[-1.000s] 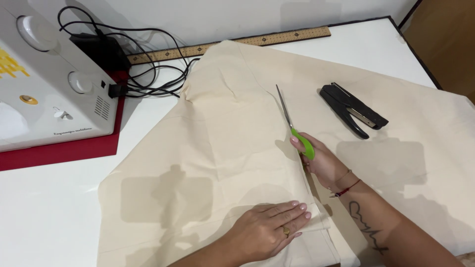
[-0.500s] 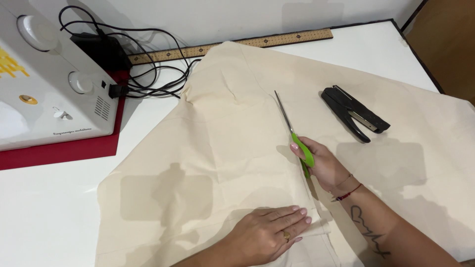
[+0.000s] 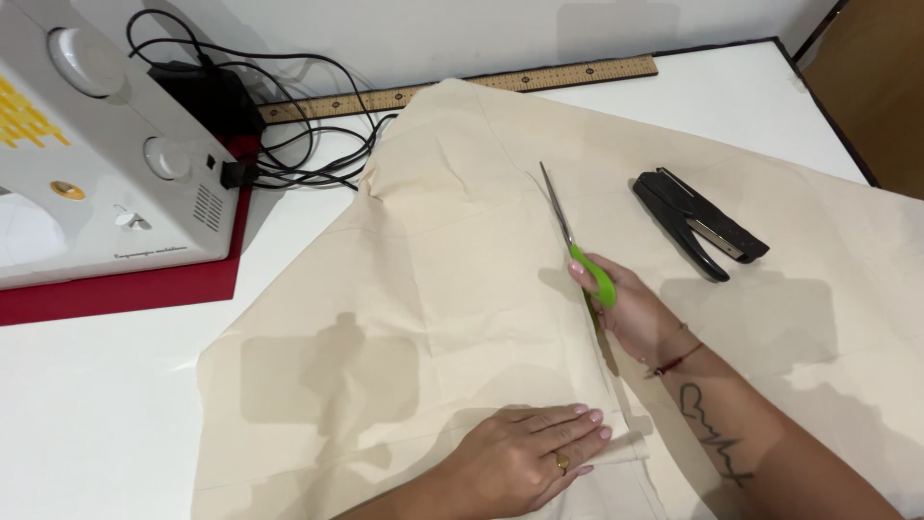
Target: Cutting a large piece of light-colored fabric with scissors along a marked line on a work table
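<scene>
A large piece of cream fabric (image 3: 462, 279) lies spread over the white table. My right hand (image 3: 630, 308) grips green-handled scissors (image 3: 576, 241), whose blades point away from me along a cut line in the cloth. My left hand (image 3: 525, 462) lies flat, fingers together, pressing the fabric down near the front edge, just left of the cut. A ring shows on one finger.
A white sewing machine (image 3: 96, 154) stands on a red mat (image 3: 125, 289) at the left. Black cables (image 3: 289, 116) and a power block lie behind it. A wooden ruler (image 3: 500, 82) runs along the back. A black hole punch (image 3: 698, 223) rests on the fabric to the right.
The scissors and my right hand have shifted slightly forward along the cut. My left hand stays flat in about the same place.
</scene>
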